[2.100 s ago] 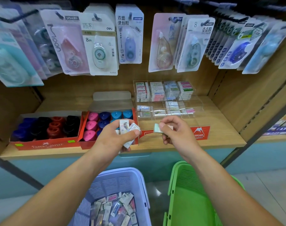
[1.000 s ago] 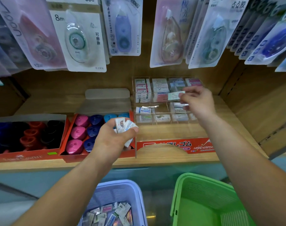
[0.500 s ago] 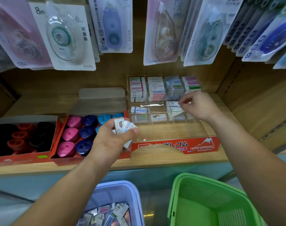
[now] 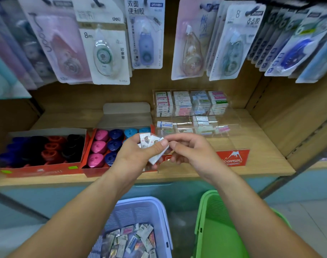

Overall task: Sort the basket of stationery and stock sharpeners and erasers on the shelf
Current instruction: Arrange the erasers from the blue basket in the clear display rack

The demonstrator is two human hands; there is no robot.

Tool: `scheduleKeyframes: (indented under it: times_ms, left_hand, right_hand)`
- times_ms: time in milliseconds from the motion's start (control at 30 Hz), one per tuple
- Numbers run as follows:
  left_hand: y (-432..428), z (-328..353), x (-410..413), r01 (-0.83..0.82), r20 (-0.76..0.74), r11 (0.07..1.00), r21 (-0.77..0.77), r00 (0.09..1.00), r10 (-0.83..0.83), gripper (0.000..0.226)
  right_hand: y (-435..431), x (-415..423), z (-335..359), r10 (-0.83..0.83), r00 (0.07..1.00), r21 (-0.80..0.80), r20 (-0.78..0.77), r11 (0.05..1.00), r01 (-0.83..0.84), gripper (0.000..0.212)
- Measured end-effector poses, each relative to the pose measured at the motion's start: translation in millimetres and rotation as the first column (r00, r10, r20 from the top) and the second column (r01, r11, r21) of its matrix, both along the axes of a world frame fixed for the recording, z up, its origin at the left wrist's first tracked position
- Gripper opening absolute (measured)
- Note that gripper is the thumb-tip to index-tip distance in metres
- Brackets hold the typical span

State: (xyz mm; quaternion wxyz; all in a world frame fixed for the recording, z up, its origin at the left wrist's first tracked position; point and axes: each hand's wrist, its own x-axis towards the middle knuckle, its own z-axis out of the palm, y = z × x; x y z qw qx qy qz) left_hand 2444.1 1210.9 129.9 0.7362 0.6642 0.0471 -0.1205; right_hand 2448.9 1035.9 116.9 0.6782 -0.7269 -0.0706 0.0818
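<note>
Back from the clear tray [image 4: 190, 108] in the upper middle, the right hand [image 4: 192, 151] now meets the left hand [image 4: 136, 157] at centre. The wooden shelf [image 4: 261, 146] carries the glossy tray; the ribbed purple basket [image 4: 140, 202] at the bottom holds more stock. The left grips a fan of small blocky wrapped erasers [image 4: 151, 144], spread for easy picking; the right pinches one at its edge.

Soft, even indoor light, slightly blurred throughout
Wide-angle bending at the edges; glare on the hanging blister packs [image 4: 110, 53]
</note>
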Motion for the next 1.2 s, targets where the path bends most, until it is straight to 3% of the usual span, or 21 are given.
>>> scheduleKeyframes:
  times_ms: [133,300,600,733,933,1067,1200]
  left_hand:
    - [12,6,-9,0.009,-0.003,1.0,0.004,1.0,-0.009,0.044]
    - [27,9,-14,-0.003,-0.029,1.0,0.016,1.0,0.004,0.023]
    - [32,12,-19,0.017,-0.065,0.998,0.056,0.998,-0.013,0.021]
    - [29,11,-19,0.012,-0.07,0.996,0.083,0.998,-0.006,0.014]
    - [25,4,-14,0.008,-0.072,0.991,0.136,0.997,0.002,0.019]
    - [20,-1,-9,0.014,-0.067,0.986,0.166,0.998,-0.003,0.019]
    - [10,-3,-3,0.018,-0.059,0.987,0.159,0.998,-0.009,0.019]
  right_hand:
    - [12,-11,4,0.027,1.0,0.046,-0.013,0.999,-0.026,0.015]
    - [21,-14,7,-0.033,0.989,0.189,-0.146,0.98,0.06,0.014]
    - [27,-21,5,-0.074,0.988,0.223,-0.135,0.969,0.104,0.007]
    - [23,-23,3,-0.132,0.977,0.236,-0.169,0.957,0.17,0.016]
    - [-16,-9,-10,-0.268,0.949,0.079,-0.165,0.956,0.284,0.017]
    - [-54,16,-9,-0.346,0.937,-0.142,-0.046,0.931,0.337,0.032]
    - [-86,51,5,-0.452,0.884,-0.291,0.117,0.836,0.466,0.01]
